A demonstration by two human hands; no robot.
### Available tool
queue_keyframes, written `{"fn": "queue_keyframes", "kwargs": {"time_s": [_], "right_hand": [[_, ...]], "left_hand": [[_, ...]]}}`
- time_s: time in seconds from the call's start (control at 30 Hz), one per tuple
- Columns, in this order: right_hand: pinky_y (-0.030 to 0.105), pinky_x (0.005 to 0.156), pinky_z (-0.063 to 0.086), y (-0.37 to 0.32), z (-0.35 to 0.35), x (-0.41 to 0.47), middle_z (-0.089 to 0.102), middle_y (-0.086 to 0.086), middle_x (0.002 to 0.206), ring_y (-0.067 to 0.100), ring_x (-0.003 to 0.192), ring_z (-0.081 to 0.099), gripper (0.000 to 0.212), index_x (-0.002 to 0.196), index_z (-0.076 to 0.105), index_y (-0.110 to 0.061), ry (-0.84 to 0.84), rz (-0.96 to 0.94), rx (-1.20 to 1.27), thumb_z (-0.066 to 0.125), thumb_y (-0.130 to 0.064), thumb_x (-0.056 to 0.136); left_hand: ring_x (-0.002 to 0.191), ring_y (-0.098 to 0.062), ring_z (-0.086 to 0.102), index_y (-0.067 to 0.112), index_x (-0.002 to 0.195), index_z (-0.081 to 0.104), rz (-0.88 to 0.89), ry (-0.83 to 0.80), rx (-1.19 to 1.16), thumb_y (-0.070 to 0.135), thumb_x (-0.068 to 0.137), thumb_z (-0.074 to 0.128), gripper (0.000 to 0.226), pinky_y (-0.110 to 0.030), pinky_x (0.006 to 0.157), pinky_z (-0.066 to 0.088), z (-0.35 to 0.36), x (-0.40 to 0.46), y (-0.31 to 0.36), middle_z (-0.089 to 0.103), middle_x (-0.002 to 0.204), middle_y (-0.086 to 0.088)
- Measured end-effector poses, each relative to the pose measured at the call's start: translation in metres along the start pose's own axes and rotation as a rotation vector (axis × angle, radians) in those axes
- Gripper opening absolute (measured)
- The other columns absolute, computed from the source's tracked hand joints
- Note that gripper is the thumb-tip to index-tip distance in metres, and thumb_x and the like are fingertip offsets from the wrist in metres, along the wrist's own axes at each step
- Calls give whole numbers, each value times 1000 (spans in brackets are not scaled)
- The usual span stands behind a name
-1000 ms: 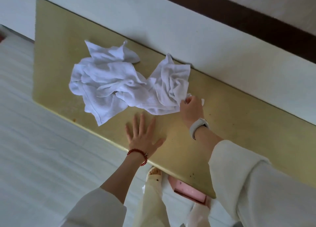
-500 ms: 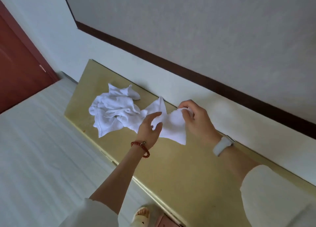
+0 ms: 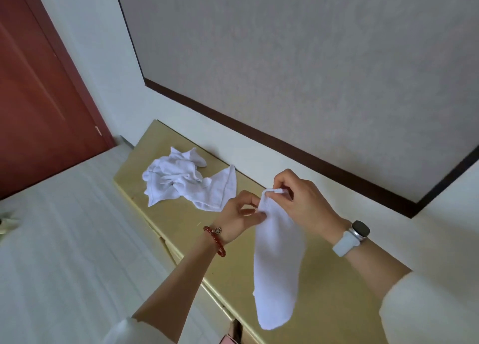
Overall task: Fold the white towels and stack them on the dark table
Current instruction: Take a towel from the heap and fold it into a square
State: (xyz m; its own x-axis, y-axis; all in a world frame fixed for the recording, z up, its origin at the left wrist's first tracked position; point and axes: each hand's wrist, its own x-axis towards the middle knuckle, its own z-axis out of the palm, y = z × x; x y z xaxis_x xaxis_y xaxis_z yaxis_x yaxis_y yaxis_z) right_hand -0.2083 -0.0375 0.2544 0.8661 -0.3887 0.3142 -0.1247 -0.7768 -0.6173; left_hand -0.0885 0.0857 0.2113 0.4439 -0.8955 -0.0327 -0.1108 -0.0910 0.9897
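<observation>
One white towel (image 3: pixel 278 260) hangs free in the air above the table's (image 3: pixel 337 304) near edge, at about 5 o'clock from the heap. The right hand (image 3: pixel 303 203) pinches its top corner between thumb and curled fingers; the left hand (image 3: pixel 238 214) pinches the upper edge just beside it, fingers curled round the cloth. The towel looks light, soft and limp, draping straight down with no stiffness; it should hold only where gripped, so corners along the top hem are the sound places to take it. The remaining towels (image 3: pixel 186 180) lie crumpled at 10 o'clock on the table, against the wall (image 3: pixel 259 146). The surface reads yellowish, not dark. Open tabletop runs toward 4 o'clock, judged room enough for spreading and folding. The near edge lies close under the hanging cloth, where a loose fold could slide off.
</observation>
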Motion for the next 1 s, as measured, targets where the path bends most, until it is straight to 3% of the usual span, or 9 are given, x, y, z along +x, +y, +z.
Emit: {"fn": "queue_keyframes", "kwargs": {"time_s": [0.1,0.2,0.3,0.43,0.6,0.7,0.8,0.93,1.0], "right_hand": [[15,51,31,8,2,-9,44,-12,58,7,52,44,21,82,41,-22,40,2,-28,61,-27,87],[19,49,29,15,2,-15,42,-10,57,7,51,43,21,82,42,-21,97,41,-19,62,-23,87],[23,50,32,26,2,-18,44,-9,58,10,46,40,19,80,44,-20,189,101,-41,62,-22,86],[28,53,35,46,3,-14,46,-10,58,15,53,45,15,80,51,-16,276,219,-159,63,-23,86],[31,55,40,71,6,9,49,-4,59,22,56,52,14,79,48,-14,276,346,-34,59,-14,88],[34,57,51,72,-2,17,57,6,67,22,63,61,8,84,50,-9,289,381,70,54,-10,90],[28,61,55,69,-5,9,58,8,74,22,73,62,4,87,52,-7,355,381,179,54,-5,90],[28,66,55,76,7,-30,58,-2,80,18,80,63,9,85,52,-12,381,399,181,56,-4,88],[16,67,50,81,20,-61,60,-2,82,4,78,60,5,86,55,-11,352,427,141,58,-8,88]], "left_hand": [[68,2,55,20,65,50,-13,-23,19,11,74,68,21,-11,67,40,6,-6,-1,56,69,21],[51,0,38,20,59,41,-35,55,143,14,79,70,36,-14,54,30,2,-9,-7,40,50,17],[60,-5,46,24,68,49,-33,71,306,26,78,72,25,-19,60,37,-11,-12,-13,49,62,13],[74,-7,55,22,83,59,-87,111,570,25,83,65,7,-13,63,38,-37,-7,-23,58,73,12],[85,-17,59,15,98,66,-179,296,738,24,88,57,16,-23,69,42,-69,28,-29,68,94,-2],[87,-16,58,18,102,65,-105,420,795,26,90,54,18,-24,67,40,-76,37,-23,68,98,1],[88,-21,62,13,97,67,88,518,782,21,88,58,15,-30,74,46,-72,30,-25,69,94,-1],[73,-27,63,12,80,69,280,494,830,18,79,59,12,-40,72,49,-58,3,-51,69,76,-2],[72,-27,63,13,78,69,267,433,844,17,74,60,10,-38,72,46,-47,-14,-74,69,74,0]]}}
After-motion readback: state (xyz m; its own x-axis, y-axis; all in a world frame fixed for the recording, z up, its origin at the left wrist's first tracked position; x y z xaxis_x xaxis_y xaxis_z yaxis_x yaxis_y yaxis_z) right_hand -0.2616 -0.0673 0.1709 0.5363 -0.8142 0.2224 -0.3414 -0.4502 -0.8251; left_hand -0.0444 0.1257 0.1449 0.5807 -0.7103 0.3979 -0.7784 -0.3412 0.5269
